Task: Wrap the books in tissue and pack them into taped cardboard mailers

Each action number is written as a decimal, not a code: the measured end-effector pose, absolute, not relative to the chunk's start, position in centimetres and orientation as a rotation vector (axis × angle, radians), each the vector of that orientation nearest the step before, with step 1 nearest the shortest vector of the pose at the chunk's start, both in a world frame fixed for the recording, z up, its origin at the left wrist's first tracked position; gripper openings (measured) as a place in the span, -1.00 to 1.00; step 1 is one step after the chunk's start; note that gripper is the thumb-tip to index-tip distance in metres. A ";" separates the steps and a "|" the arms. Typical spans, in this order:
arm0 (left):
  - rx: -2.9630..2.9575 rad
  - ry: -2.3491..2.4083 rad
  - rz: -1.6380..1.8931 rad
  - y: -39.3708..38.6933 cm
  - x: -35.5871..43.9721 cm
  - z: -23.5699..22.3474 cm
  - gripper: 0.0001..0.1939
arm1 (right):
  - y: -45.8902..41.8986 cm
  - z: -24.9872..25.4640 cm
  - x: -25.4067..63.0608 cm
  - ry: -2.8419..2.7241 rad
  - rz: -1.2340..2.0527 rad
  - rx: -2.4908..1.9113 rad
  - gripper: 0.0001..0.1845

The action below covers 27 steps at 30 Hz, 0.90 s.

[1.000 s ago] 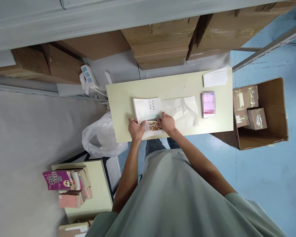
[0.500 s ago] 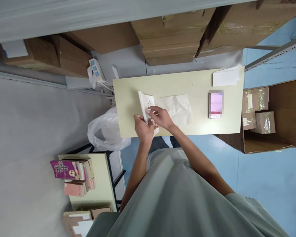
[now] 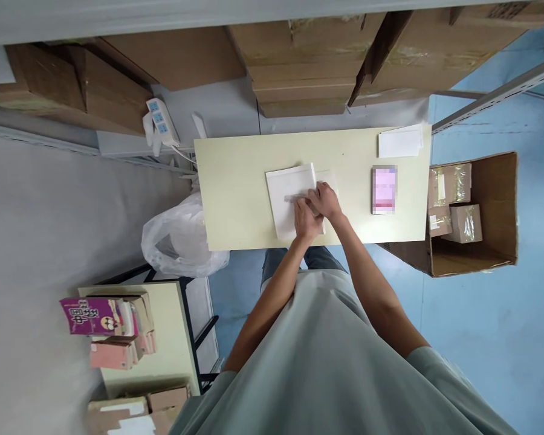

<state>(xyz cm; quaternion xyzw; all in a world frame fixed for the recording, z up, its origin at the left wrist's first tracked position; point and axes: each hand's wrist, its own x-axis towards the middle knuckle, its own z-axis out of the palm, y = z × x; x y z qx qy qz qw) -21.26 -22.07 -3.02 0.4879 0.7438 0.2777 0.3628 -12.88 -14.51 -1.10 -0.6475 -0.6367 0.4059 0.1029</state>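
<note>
A thin book (image 3: 283,181) with a plain white face up lies slightly turned on the cream table, a small grey mark near its middle. My left hand (image 3: 307,220) rests over its right part, fingers curled in at the edge. Just beside it, touching, my right hand (image 3: 325,199) pinches at the book's right edge with bent fingers. What exactly the fingertips grip is partly hidden. From under the book's right side a thin whitish sheet (image 3: 329,177) sticks out beyond my right hand.
On the table (image 3: 236,193) lie a blurred pink pack (image 3: 384,190) and white papers (image 3: 399,142). A carton (image 3: 498,211) holding smaller boxes stands right. A plastic bag (image 3: 176,235), power strip (image 3: 162,121) and stacked books (image 3: 93,315) are left; shelved boxes (image 3: 303,72) line the back.
The book, tilted and partly open in my hands before, now lies flat on top of the whitish sheet. Both hands have moved right to its right edge. The view has shifted slightly.
</note>
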 end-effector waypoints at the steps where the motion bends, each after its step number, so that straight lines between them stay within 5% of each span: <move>1: 1.281 1.892 0.705 -22.1 -21.3 -3.6 -0.48 | -14.6 -1.4 -12.7 -1.904 1.163 -1.959 -0.80; 7: 1.329 1.843 0.757 -23.4 -26.3 -4.3 -0.61 | -17.3 -1.4 -10.0 -1.866 1.047 -2.064 -0.48; 11: 1.074 2.189 0.746 -24.9 -31.2 -3.9 -0.63 | -20.2 -1.7 -8.5 -1.870 1.159 -1.978 -0.54; 19: 0.557 1.919 0.808 -23.7 -35.0 -3.6 -0.64 | -22.2 -2.6 -10.8 -1.972 1.065 -2.041 -0.45; 27: 0.679 1.968 0.899 -23.8 -40.7 2.4 -0.55 | -22.4 -2.5 -18.4 -2.019 1.373 -1.833 -0.47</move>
